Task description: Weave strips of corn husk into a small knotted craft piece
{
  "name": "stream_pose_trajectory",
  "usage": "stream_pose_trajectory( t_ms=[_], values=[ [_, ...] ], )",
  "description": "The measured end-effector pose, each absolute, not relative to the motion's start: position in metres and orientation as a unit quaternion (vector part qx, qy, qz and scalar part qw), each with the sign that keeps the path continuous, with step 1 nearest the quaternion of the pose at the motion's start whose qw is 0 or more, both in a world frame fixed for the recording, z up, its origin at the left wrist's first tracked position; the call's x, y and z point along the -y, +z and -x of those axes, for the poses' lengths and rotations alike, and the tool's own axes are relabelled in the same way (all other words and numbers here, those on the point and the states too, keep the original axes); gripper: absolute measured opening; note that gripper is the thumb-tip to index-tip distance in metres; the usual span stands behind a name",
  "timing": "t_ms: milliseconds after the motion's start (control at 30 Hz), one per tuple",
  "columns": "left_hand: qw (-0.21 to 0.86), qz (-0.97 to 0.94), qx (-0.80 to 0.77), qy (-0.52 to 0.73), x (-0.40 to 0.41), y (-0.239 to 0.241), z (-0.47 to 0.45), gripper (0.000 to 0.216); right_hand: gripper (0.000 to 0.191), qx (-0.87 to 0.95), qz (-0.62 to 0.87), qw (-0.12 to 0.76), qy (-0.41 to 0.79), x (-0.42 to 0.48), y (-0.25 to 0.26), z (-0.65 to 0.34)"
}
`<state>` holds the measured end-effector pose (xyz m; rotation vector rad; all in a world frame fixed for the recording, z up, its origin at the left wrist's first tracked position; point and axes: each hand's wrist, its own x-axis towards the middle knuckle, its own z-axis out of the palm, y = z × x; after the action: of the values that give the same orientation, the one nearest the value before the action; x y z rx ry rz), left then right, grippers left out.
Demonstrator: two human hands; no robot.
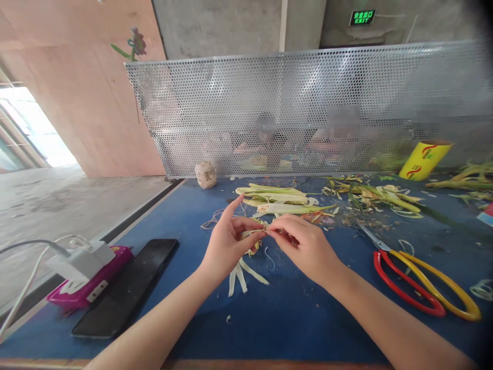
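Note:
My left hand [230,240] and my right hand [304,242] meet over the middle of the blue table, thumbs and forefingers pinched together. Between the fingertips runs a thin, pale strip of husk [247,233], largely covered by the fingers. The left forefinger points up and away from the pinch. Under the hands lies a small yellowish bundle [254,250], partly hidden, with loose pale strips [241,277] fanned out towards me. Just beyond the hands rest long pale-green husks [277,195]. Red-and-yellow-handled scissors [418,277] lie to the right.
A black phone [127,288] and a pink power strip [90,282] with a white charger lie at left. A perforated metal screen [231,103] stands along the back, with people behind it. A ball of twine [205,174], a yellow tube [425,160] and plant scraps [381,198] are near it.

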<state>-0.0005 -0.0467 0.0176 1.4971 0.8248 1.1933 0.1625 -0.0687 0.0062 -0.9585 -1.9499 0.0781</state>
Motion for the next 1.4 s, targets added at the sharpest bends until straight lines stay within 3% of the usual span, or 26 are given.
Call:
stream_pose_trajectory(
  t_ms=[267, 467, 733, 867, 1067, 1133, 1267, 1400],
  values=[
    [0.462, -0.644, -0.353, 0.497, 0.052, 0.020, 0.000, 0.080, 0.009, 0.769, 0.439, 0.463, 0.042, 0.067, 0.006, -0.162],
    [0.490, -0.634, -0.333, 0.497, 0.050, 0.019, 0.000, 0.079, 0.010, 0.761, 0.458, 0.456, 0.065, 0.063, 0.003, -0.162],
    [0.489, -0.632, -0.332, 0.502, 0.047, 0.017, 0.000, 0.069, 0.017, 0.718, 0.476, 0.508, 0.015, 0.056, 0.014, -0.177],
    [0.468, -0.643, -0.361, 0.487, 0.047, 0.015, -0.001, 0.067, 0.015, 0.712, 0.548, 0.436, -0.047, 0.066, 0.017, -0.200],
    [0.447, -0.684, -0.365, 0.446, 0.053, 0.017, -0.006, 0.060, 0.027, 0.767, 0.514, 0.378, 0.074, 0.090, 0.010, -0.192],
    [0.436, -0.704, -0.360, 0.430, 0.055, 0.017, -0.006, 0.057, 0.027, 0.790, 0.503, 0.350, 0.026, 0.092, 0.011, -0.182],
    [0.418, -0.752, -0.324, 0.394, 0.058, 0.013, -0.003, 0.055, 0.012, 0.846, 0.467, 0.203, -0.155, 0.092, 0.016, -0.171],
    [0.340, -0.808, -0.307, 0.370, 0.058, 0.010, -0.001, 0.053, 0.016, 0.855, 0.423, 0.134, -0.270, 0.093, 0.020, -0.171]
  ],
)
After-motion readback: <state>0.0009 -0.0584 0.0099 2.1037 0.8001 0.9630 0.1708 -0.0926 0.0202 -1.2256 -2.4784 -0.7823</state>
